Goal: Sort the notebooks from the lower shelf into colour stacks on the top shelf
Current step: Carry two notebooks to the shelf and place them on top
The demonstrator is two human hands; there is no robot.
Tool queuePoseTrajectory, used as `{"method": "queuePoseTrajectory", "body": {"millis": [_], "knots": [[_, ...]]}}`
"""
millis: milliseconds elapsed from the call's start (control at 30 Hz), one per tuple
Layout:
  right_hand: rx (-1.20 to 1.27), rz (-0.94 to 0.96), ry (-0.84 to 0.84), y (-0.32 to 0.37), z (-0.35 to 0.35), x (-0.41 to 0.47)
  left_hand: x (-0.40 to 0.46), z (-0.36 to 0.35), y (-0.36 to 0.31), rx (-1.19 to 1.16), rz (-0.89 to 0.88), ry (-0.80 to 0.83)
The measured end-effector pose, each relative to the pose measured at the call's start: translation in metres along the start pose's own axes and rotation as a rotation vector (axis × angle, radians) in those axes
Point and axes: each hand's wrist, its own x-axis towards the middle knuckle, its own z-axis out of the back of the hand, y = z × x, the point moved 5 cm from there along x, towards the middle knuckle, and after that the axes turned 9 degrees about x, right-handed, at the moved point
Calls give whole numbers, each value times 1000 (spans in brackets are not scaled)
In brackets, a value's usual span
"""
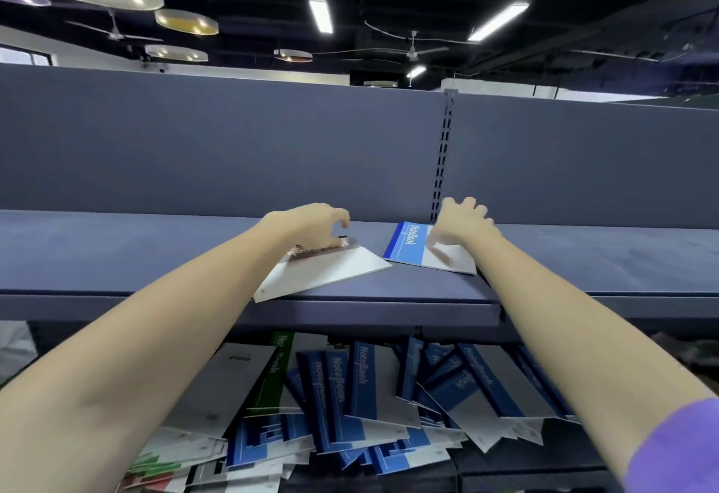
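Both hands are reaching forward onto the top shelf (155, 259), a dark blue-grey board set against a matching back panel (233, 142). Left hand (315, 226) is curling its fingers onto the far end of a notebook with a brownish cover strip (323, 270), which is lying flat on the top shelf with its near corner at the shelf's front edge. Right hand (459, 224) is resting above a blue notebook (412, 245) lying flat on the top shelf, just right of the brownish one and apart from it; its fingers are spreading loosely, and the thumb is blurring over the cover, so whether it is touching is unclear. Beneath the top shelf, a jumbled heap of notebooks (369, 407) is covering the lower shelf, mostly blue, with a green notebook (278, 368) at the heap's left. A purple sleeve (677, 449) is showing on the right arm.
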Motion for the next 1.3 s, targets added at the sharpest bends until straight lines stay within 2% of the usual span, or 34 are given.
{"method": "queuePoseTrajectory", "body": {"millis": [100,200,267,367,433,567,667,800,967,1300], "knots": [[-33,168,199,19,-13,-9,-4,-1,-6,-163,-161,23],[-85,205,317,27,-22,-17,-7,-7,7,-177,-84,63],[-92,214,314,28,-23,-17,-9,-9,20,-114,38,62],[-35,252,306,34,-25,-16,-12,-15,27,24,119,188],[30,296,286,40,-27,-17,-14,-16,24,2,107,209],[15,334,281,53,-36,-20,-21,-16,17,-248,-9,182],[-55,329,309,60,-39,-21,-22,-17,17,-210,-19,272],[-41,306,331,63,-40,-22,-12,-26,22,-4,80,209],[-88,273,249,58,-46,-16,-8,-31,23,-107,45,109],[-111,202,55,66,-57,-23,3,-42,29,-171,-1,93]]}}
